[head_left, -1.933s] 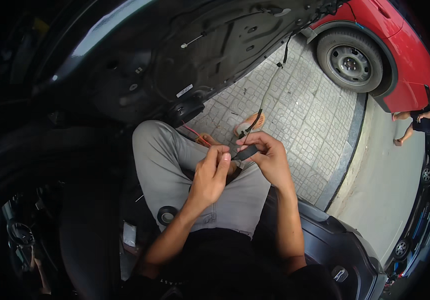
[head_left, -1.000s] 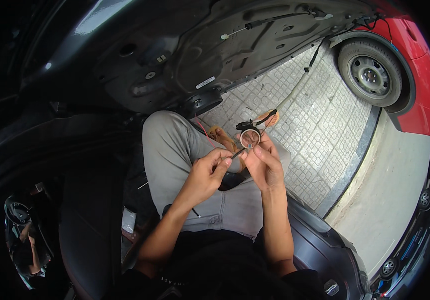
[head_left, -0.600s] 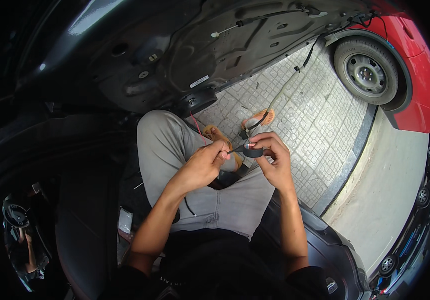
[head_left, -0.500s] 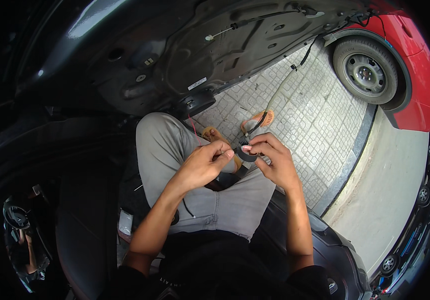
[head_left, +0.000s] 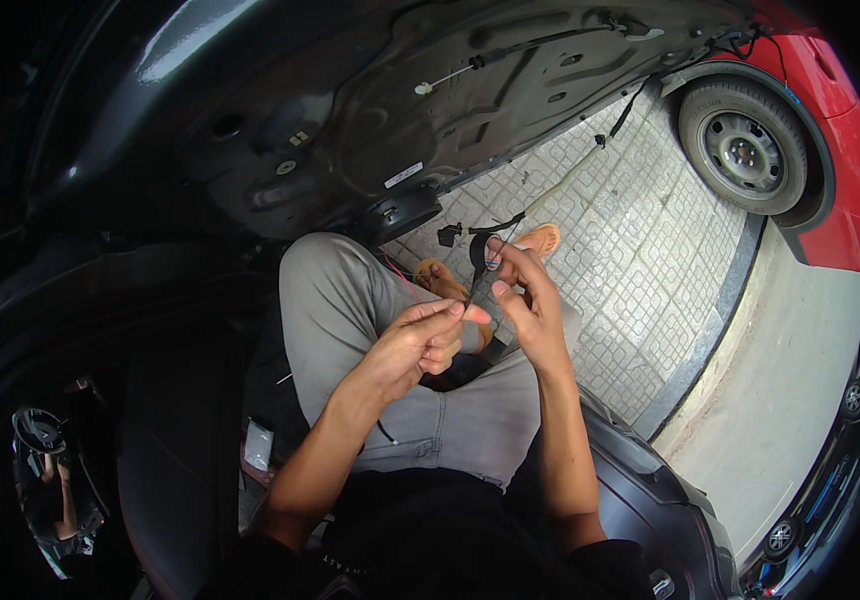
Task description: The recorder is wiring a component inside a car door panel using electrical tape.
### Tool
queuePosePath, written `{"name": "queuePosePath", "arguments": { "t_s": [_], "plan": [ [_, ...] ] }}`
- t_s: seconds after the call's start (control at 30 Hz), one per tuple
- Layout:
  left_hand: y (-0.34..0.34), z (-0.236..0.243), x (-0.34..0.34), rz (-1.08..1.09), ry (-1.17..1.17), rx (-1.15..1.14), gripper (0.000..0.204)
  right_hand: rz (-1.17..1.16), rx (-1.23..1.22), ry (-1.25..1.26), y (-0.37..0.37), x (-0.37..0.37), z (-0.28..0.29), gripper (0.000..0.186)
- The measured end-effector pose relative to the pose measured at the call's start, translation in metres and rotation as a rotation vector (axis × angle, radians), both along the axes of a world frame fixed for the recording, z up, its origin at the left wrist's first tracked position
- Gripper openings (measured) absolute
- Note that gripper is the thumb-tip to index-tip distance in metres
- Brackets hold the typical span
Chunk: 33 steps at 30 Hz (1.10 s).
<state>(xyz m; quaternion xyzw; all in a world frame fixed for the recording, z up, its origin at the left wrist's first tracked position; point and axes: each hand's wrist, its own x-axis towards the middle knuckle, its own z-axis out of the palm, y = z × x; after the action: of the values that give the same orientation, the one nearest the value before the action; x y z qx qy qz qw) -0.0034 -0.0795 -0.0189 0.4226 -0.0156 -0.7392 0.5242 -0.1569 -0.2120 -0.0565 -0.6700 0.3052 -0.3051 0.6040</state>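
My left hand (head_left: 412, 348) is closed above my lap, its thumb and fingers pinching the loose end of a black tape strip. The strip runs up from that pinch to a roll of black electrical tape (head_left: 479, 252). My right hand (head_left: 532, 298) holds the roll, with a finger in its hollow core and the thumb apart from it. Just left of the roll, a black connector (head_left: 449, 235) ends a wrapped wiring harness (head_left: 560, 186). A thin red wire (head_left: 398, 278) passes behind my left hand, and its far end is hidden.
A black car door's bare inner panel (head_left: 350, 130) spans the top, with a round speaker (head_left: 390, 215) low on it. Paving tiles (head_left: 610, 270) lie beyond my sandalled feet. A red car's wheel (head_left: 743, 150) stands at the right. A small clear packet (head_left: 259, 446) lies left of my lap.
My right hand has lifted the tape roll up and away from my left hand, drawing out a strip between them. The view has shifted slightly, and the connector now shows clearly.
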Motion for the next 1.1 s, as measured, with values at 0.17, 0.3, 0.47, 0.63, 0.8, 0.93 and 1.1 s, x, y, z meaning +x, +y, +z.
{"name": "queuePosePath", "arguments": {
  "t_s": [0.17, 0.3, 0.47, 0.63, 0.8, 0.93, 1.1],
  "plan": [
    [-0.01, -0.002, -0.001, -0.04, -0.091, -0.114, 0.025, 0.026, 0.746, -0.361, 0.002, 0.005, 0.023, 0.065],
    [-0.015, -0.014, 0.002, -0.115, -0.245, -0.186, 0.021, 0.008, 0.952, -0.532, -0.001, 0.01, 0.037, 0.047],
    [-0.021, -0.025, 0.001, -0.206, -1.236, -0.329, 0.012, -0.085, 0.927, -0.36, -0.001, 0.008, 0.044, 0.032],
    [-0.028, -0.01, -0.003, -0.186, -1.232, -0.272, 0.017, -0.016, 0.448, 0.003, -0.024, -0.008, 0.03, 0.034],
    [-0.034, -0.005, -0.017, -0.167, -1.181, -0.182, 0.035, -0.143, 0.015, 0.291, -0.019, -0.001, 0.042, 0.042],
    [-0.04, -0.009, -0.024, -0.17, -1.241, -0.208, 0.043, -0.147, -0.442, 0.6, -0.022, 0.007, 0.054, 0.03],
    [-0.066, -0.004, -0.033, 0.022, -0.884, -0.188, 0.05, -0.111, -0.162, 0.472, -0.035, 0.003, 0.054, 0.024]
  ]
}}
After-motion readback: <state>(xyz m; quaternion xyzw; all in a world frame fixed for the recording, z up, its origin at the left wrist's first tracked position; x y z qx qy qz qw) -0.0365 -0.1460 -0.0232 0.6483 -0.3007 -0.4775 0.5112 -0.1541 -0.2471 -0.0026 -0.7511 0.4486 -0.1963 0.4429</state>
